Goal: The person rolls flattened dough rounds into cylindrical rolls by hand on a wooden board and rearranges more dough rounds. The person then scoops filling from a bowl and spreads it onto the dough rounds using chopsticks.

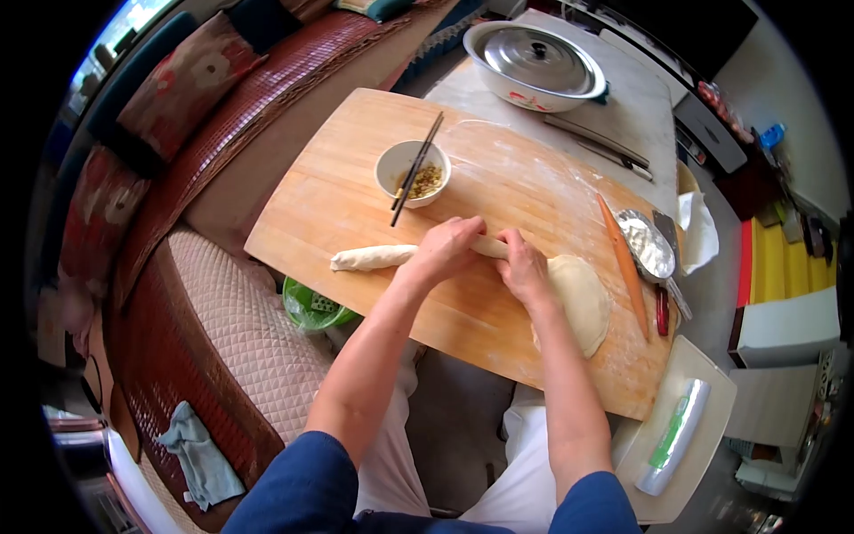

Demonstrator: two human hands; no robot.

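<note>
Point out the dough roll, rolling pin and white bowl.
Dough roll (374, 258), head view: its left stretch.
Rolling pin (624, 268), head view: middle of its shaft.
White bowl (391, 166), head view: its inner wall.

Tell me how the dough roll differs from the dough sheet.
The dough roll is long and narrow; the dough sheet is broad and rounded. The left hand and right hand hold the dough roll, while the dough sheet lies flat on the board, partly behind the right forearm. Both are pale.
</note>
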